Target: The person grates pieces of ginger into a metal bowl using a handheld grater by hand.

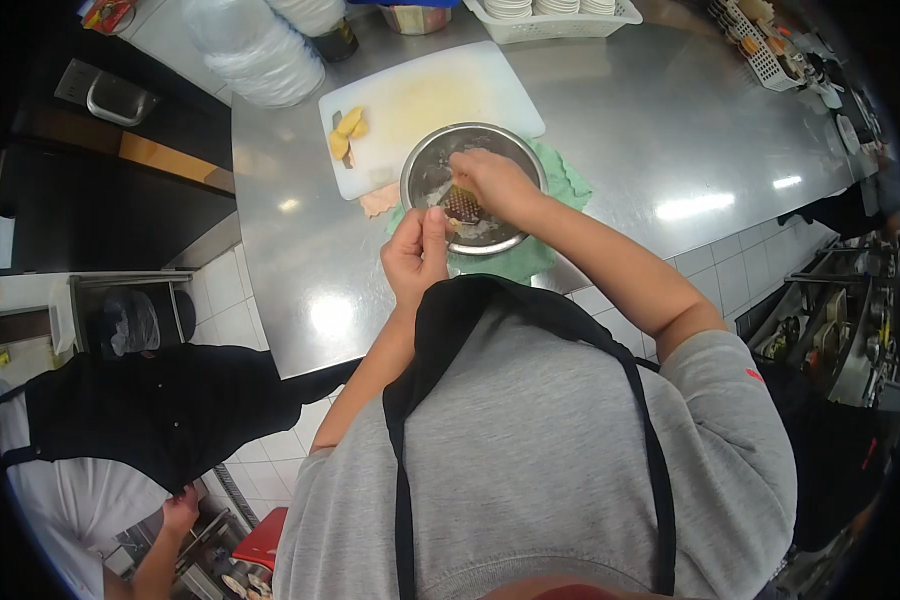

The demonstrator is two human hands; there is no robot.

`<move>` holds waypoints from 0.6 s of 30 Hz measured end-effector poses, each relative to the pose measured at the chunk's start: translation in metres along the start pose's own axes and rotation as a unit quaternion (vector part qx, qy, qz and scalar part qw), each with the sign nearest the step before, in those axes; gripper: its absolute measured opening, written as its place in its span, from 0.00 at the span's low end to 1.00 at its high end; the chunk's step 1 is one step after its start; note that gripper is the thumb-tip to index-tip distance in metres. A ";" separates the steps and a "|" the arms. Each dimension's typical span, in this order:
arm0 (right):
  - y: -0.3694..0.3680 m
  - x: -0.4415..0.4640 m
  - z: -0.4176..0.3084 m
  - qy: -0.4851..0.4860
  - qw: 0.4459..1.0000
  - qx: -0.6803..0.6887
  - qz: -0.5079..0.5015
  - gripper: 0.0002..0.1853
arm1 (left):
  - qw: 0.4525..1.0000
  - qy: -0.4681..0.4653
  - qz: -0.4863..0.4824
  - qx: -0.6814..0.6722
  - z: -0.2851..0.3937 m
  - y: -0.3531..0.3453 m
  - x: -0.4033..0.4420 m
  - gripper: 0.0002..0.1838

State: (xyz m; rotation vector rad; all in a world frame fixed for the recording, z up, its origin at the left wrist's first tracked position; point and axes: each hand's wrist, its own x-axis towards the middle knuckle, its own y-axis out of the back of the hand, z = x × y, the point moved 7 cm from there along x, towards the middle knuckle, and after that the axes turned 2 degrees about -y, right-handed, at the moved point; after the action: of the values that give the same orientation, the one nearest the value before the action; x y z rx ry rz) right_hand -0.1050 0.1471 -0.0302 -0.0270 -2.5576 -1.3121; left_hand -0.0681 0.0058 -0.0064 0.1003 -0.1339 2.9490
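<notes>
A steel mixing bowl (413, 180) stands on a green cloth (567, 182), with whitish shreds inside it. A small metal grater (462, 206) slants down into the bowl. My left hand (416, 250) is closed at the bowl's near left rim, gripping the grater's end. Over the grater my right hand (495, 185) is closed with its fingers pointing down, pressing a yellowish piece, mostly hidden by the fingers, against the rough face. Several peeled yellow pieces (348, 128), which look like ginger, lie at the left end of the white cutting board (440, 90).
The steel table (630, 130) carries a white basket (560, 28) of stacked white lids or dishes and plastic-wrapped stacks (260, 60) at the back. Another person in a black apron (160, 415) stands at the left. Part of another person shows at the right edge.
</notes>
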 end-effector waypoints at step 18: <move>0.006 -0.005 -0.034 0.029 0.998 0.052 -0.017 0.04 | 1.000 -0.008 0.004 -0.001 0.001 -0.001 0.000 0.16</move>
State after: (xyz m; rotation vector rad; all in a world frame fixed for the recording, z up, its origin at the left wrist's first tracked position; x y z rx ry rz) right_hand -0.0912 0.1246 -0.0078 0.0730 -2.5847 -1.1709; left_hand -0.0679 0.0063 -0.0053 0.1243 -0.1414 2.9571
